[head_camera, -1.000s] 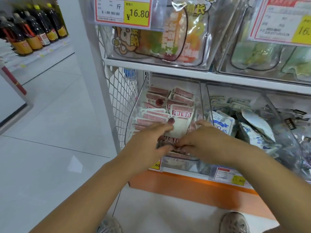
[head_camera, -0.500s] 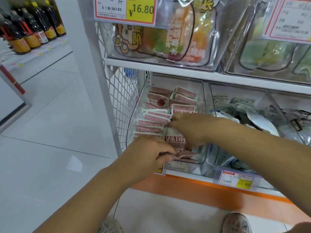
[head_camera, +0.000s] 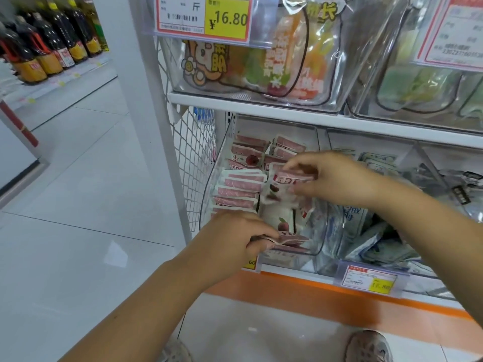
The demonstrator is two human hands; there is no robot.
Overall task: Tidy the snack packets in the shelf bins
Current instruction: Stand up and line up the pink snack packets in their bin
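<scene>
A clear plastic bin (head_camera: 317, 239) on the lower shelf holds pink-and-white snack packets (head_camera: 241, 185), stacked in rows at its left and back. My left hand (head_camera: 235, 239) is at the bin's front edge, closed on a small bundle of pink packets (head_camera: 290, 239). My right hand (head_camera: 332, 178) is over the middle of the bin, pinching a pink-and-white packet (head_camera: 285, 184) that hangs tilted above the others. A loose white packet (head_camera: 279, 220) stands below it.
The bin to the right holds blue-and-white packets (head_camera: 366, 244). The upper shelf (head_camera: 287, 111) carries clear bins of large bags with price tags (head_camera: 203, 17). A white wire mesh panel (head_camera: 196, 163) closes the shelf's left side. Bottles (head_camera: 47, 48) line a far shelf. Grey floor tiles lie left.
My right hand has lifted a packet up and back over the middle of the bin. My left hand has stayed at the front edge with its bundle.
</scene>
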